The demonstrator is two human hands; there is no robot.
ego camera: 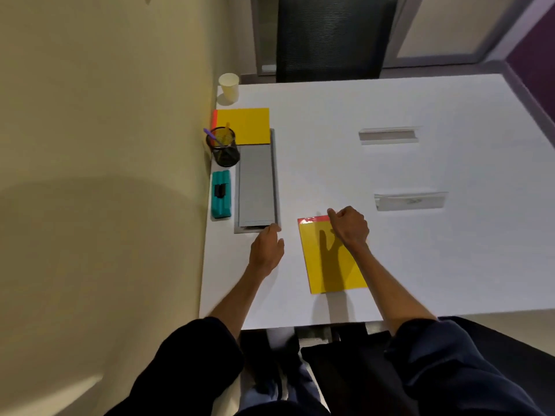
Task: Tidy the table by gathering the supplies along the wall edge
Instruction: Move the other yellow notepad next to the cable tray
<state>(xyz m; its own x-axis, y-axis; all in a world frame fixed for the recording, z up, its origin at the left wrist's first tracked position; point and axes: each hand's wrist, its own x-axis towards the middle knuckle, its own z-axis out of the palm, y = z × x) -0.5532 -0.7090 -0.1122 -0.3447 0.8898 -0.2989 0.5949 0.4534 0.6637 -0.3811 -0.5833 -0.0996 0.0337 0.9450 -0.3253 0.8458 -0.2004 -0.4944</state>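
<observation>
A yellow notepad with a red top strip lies flat on the white table, near the front edge. My right hand is over its far right corner with fingers curled, casting a shadow on the pad; that corner is hidden. My left hand rests with relaxed fingers on the table, left of the pad. Along the wall edge sit a second yellow notepad, a black mesh pen cup with pens, a teal board eraser and a paper cup.
A long grey cable cover is set into the table beside the eraser, its near end at my left fingertips. Two metal slots open in the tabletop to the right. A dark chair stands at the far side.
</observation>
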